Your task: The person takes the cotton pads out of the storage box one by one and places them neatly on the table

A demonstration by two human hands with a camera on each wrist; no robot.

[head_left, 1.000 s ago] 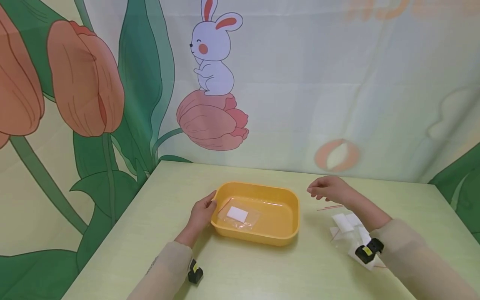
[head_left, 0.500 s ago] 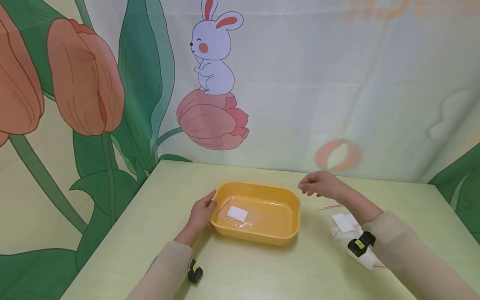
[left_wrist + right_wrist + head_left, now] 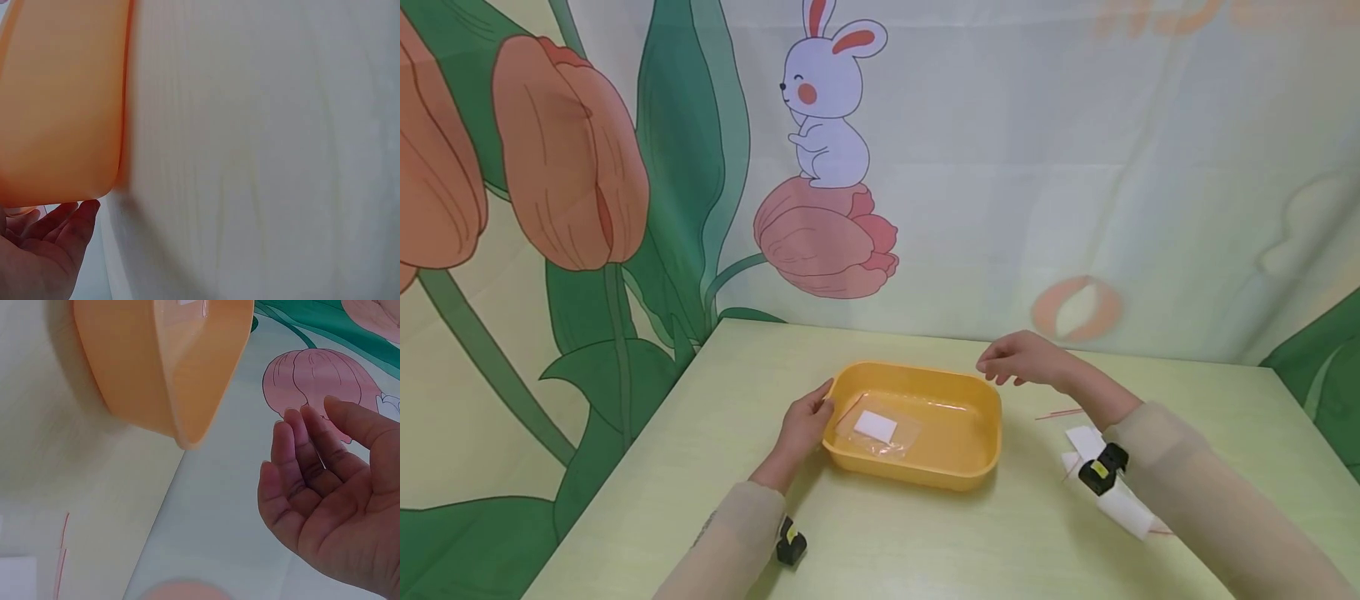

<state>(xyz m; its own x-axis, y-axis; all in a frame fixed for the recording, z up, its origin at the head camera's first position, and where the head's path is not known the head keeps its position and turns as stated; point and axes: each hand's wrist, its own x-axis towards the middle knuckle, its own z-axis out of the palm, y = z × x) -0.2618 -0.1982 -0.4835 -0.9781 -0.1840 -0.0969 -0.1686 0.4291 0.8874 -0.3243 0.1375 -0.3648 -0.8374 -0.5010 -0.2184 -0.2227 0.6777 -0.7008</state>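
Note:
My left hand [image 3: 805, 425] holds the left end of a yellow plastic basin [image 3: 917, 475], thumb at the rim. In the left wrist view, its fingers [image 3: 78, 228] meet the outer end wall. Inside the basin, toward its left, lies a clear plastic bag [image 3: 906, 433] with a white rectangular piece [image 3: 876, 427]; a thin red strip [image 3: 850, 410] lies beside that piece. My right hand [image 3: 1022, 358] hovers near the basin's back right corner, holding nothing. Its loosely bent fingers [image 3: 286, 453] and thumb stand apart in the right wrist view.
To the right, partly under the right forearm, lie several white pieces [image 3: 1126, 510] and thin red strips [image 3: 1060, 413]. They rest on a pale table [image 3: 925, 542]. Behind it hangs a cloth [image 3: 970, 167] printed with tulips and a rabbit. Each sleeve carries a black wrist camera [image 3: 1103, 468].
My right hand has moved left and slightly back, away from the white pieces and up to the basin's back right corner. The left hand and basin have stayed put.

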